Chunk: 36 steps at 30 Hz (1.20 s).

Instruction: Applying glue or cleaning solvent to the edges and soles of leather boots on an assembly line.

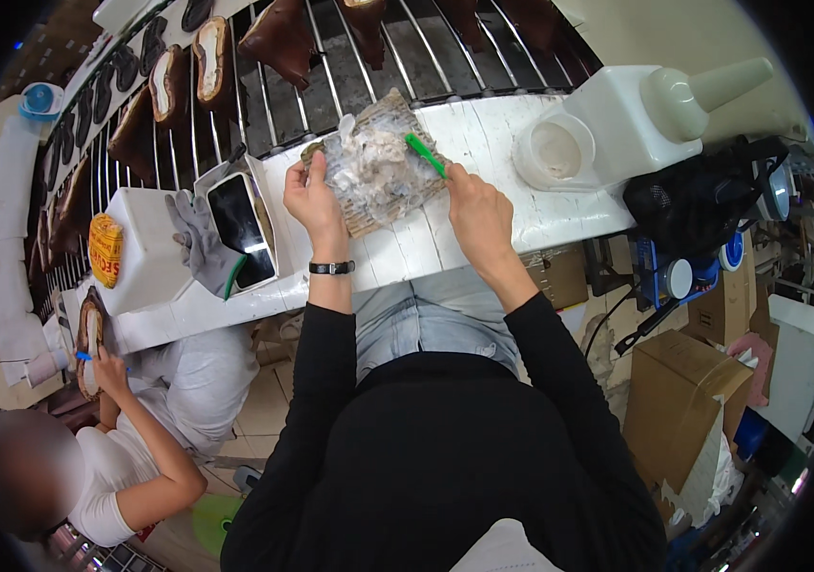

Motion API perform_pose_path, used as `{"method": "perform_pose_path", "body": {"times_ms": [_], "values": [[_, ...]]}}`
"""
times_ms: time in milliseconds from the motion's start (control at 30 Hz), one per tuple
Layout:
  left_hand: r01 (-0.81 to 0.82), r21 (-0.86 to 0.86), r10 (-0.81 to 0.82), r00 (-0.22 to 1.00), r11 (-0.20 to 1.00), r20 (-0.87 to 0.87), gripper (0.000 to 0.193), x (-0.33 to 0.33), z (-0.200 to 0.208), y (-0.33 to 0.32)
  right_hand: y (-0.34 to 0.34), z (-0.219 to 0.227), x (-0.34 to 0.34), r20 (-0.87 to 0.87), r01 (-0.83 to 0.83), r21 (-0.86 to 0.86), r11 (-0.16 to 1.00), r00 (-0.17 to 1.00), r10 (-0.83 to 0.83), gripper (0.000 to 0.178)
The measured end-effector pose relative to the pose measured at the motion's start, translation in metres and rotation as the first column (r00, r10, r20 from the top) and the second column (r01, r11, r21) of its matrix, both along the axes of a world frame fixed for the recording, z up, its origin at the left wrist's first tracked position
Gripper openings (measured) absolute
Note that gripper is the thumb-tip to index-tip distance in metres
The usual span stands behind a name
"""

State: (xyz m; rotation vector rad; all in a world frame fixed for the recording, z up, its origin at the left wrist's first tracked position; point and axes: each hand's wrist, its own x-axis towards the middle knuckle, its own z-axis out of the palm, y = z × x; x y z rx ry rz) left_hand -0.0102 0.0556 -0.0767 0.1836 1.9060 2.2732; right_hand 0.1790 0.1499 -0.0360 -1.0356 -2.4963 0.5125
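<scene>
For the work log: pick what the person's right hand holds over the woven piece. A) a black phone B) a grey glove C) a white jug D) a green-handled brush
D: the right hand pinches a green-handled brush against the woven piece, which the left hand steadies on the white bench.

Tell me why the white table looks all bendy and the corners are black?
In the head view, the fisheye lens curves the straight white bench and the metal rack bars, more so near the rim; the corners fall outside the round image, so they stay black. The phone screen shows a bright glare streak, and the co-worker's face at lower left is blurred.
</scene>
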Motion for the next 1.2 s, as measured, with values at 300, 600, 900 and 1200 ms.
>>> {"method": "perform_pose_path", "body": {"times_ms": [300, 600, 900, 1200], "values": [[-0.041, 0.016, 0.041, 0.999, 0.999, -0.021, 0.018, 0.001, 0.000, 0.000, -0.022, 0.014, 0.020, 0.201, -0.095, 0.145, 0.985, 0.978, 0.064, 0.030], [-0.052, -0.009, 0.052, 0.997, 0.999, -0.066, 0.018, 0.002, 0.000, 0.000, -0.040, 0.013, 0.045, 0.177, -0.092, 0.004, 0.996, 0.980, 0.090, 0.028], [-0.009, 0.075, 0.015, 0.997, 0.997, -0.081, 0.017, 0.001, -0.001, -0.004, 0.003, 0.055, 0.072, -0.253, -0.184, -0.901, 0.394, 0.958, -0.132, 0.025], [-0.022, 0.019, 0.025, 0.983, 1.000, -0.184, 0.018, 0.026, 0.019, -0.023, -0.011, 0.076, 0.054, -0.417, -0.316, -0.886, 0.340, 0.864, -0.283, 0.024]]}}
